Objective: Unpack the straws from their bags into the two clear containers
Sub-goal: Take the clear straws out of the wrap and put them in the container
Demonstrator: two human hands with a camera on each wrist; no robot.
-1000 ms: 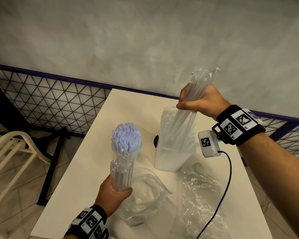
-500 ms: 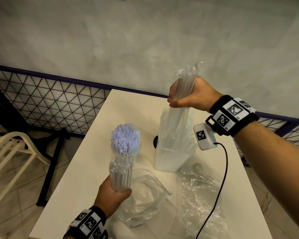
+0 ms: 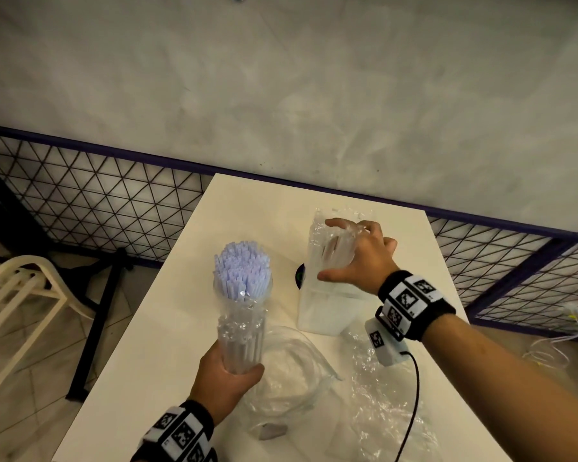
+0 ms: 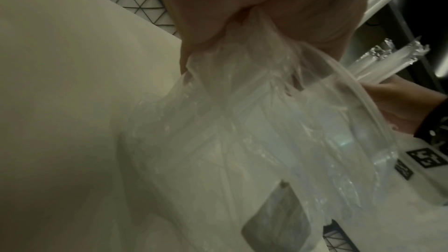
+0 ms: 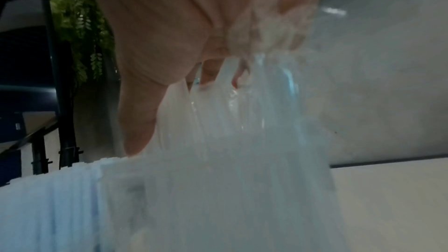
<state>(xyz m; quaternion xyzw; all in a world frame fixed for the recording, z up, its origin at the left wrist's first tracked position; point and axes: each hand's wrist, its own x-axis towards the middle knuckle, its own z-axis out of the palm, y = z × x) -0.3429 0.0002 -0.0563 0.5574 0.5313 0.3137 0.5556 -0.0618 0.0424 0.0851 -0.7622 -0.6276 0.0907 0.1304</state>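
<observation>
My left hand grips the lower end of an upright bundle of pale lavender straws still sleeved in a crinkled clear bag. It hangs above a round clear container on the white table. The bag's loose tail hangs below my left hand. My right hand curves over the top of a bundle of wrapped clear straws, which stands in the square clear container. In the right wrist view my right hand curls on the wrapped straws.
An empty crumpled bag lies at the table's near right, with a black cable crossing it. A small black disc sits left of the square container. A white chair and a mesh fence stand to the left.
My right hand has come down with the wrapped straws, sinking them into the square container, and its fingers have spread over their tops. My left hand and its bundle have hardly moved.
</observation>
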